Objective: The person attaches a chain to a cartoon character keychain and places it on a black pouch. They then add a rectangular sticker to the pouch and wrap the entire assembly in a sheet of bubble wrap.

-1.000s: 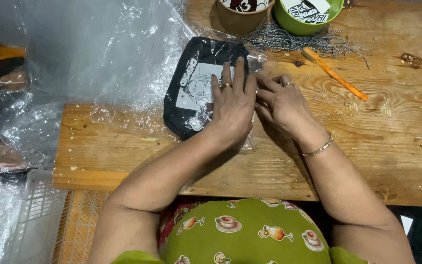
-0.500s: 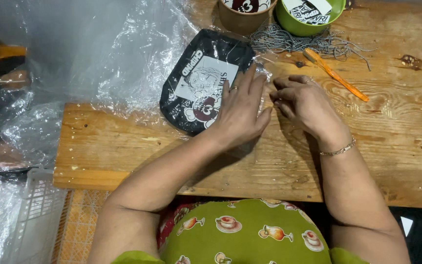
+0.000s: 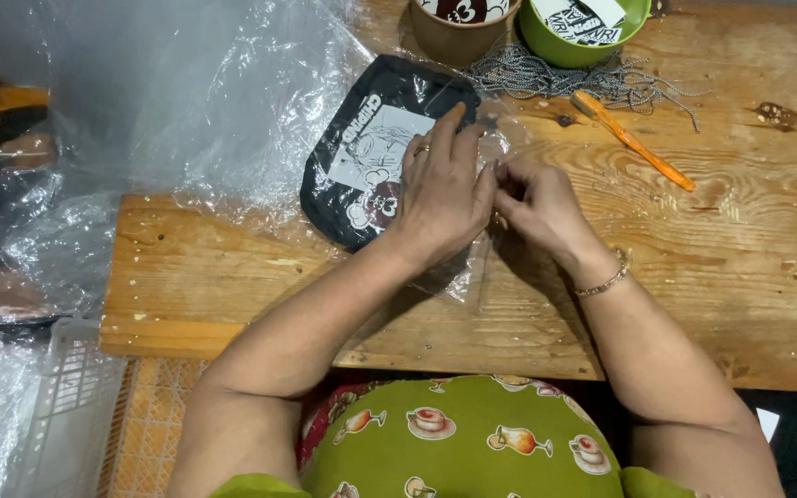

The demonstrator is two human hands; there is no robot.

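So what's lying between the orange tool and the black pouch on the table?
A tangle of grey cord on the wooden table lies between the orange tool and black pouch, seen in the head view.

- One camera on my head, looking steeply down at my fingers [image 3: 454,138] from close above.
- It faces away from me: wooden table [image 3: 740,277] beyond my fingertips, probably my lap nearer.

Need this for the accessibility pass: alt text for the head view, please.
Both hands work a clear plastic bag holding a black printed pouch on a wooden table: the left hand presses it flat, the right hand pinches the bag's edge. Behind lie an orange tool, grey cord and two cups.
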